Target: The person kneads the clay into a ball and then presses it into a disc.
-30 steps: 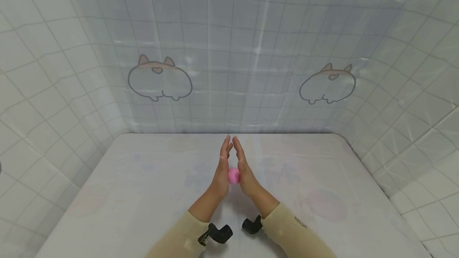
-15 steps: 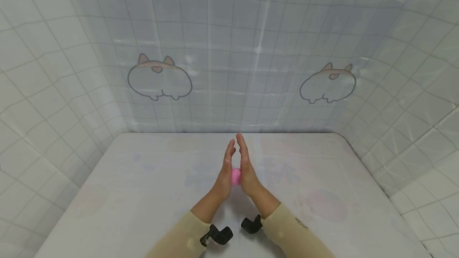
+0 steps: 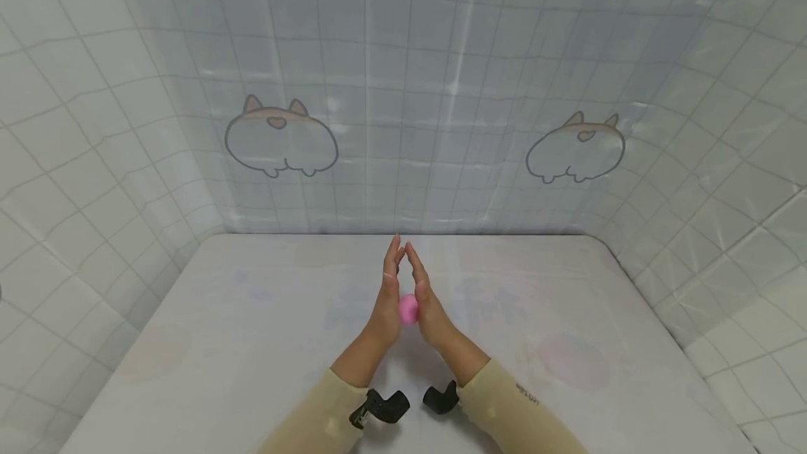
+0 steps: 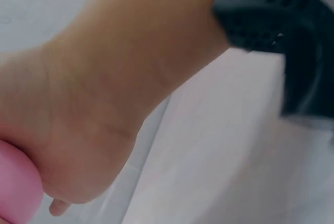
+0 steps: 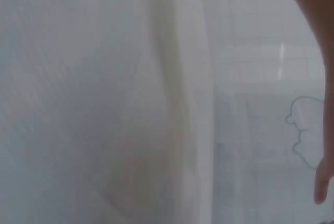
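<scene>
A smooth pink ball (image 3: 408, 309) sits between my two palms over the middle of the table. My left hand (image 3: 387, 300) presses it from the left, fingers straight and pointing away from me. From the other side, my right hand (image 3: 429, 304) bears on it with straight fingers as well. The fingertips lean together, the left ones reaching slightly farther forward. In the left wrist view, part of the ball (image 4: 18, 185) shows against the heel of a hand. Only an edge of a hand (image 5: 324, 179) appears in the right wrist view, where the ball is out of sight.
A pale table (image 3: 252, 356) with faint printed patches lies under the hands. Grid-patterned sheeting (image 3: 403, 104) with cartoon animal outlines rises behind it and at both sides. Black camera mounts, the left mount (image 3: 387, 406) and right mount (image 3: 441, 398), stick out from the beige sleeves.
The palms slide against each other around the ball. Half a second ago the right hand was farther forward; now the left is. The ball has shifted slightly left and looks rounder.
</scene>
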Motion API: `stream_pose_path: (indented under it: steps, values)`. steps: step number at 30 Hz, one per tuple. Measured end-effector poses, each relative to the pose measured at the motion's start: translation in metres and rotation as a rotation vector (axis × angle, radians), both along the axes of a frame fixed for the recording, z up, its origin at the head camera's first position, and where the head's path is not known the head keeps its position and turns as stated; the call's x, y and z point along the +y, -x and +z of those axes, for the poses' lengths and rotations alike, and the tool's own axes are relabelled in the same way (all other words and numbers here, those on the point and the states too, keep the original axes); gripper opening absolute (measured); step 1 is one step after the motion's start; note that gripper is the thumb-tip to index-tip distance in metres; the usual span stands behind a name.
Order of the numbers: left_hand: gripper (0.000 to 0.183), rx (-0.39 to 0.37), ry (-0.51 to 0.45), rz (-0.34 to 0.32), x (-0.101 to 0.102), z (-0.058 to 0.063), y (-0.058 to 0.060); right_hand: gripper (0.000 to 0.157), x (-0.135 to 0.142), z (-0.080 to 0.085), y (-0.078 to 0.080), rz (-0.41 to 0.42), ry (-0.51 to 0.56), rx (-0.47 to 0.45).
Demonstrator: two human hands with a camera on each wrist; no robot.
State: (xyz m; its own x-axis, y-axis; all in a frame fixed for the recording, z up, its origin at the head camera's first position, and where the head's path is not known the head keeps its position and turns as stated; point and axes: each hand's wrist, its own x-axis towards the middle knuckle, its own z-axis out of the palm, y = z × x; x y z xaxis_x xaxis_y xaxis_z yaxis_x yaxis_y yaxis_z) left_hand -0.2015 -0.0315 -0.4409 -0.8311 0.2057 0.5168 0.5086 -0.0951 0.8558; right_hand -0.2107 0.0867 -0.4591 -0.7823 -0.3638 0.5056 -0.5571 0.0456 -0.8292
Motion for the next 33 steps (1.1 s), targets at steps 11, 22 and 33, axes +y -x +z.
stream_pose_path:
  steps: [11,22,33]
  values:
    - [0.089,-0.033,-0.075,0.067,-0.012,-0.001,0.014,0.084,-0.006,0.007,-0.018,0.102,-0.024,0.135]
    - [0.075,-0.037,0.138,-0.032,-0.007,-0.022,0.005,0.084,-0.004,0.014,-0.015,-0.032,0.046,0.187]
    - [0.081,0.04,0.006,-0.094,-0.005,-0.009,-0.003,0.088,-0.001,0.009,0.0,-0.128,0.007,-0.008]
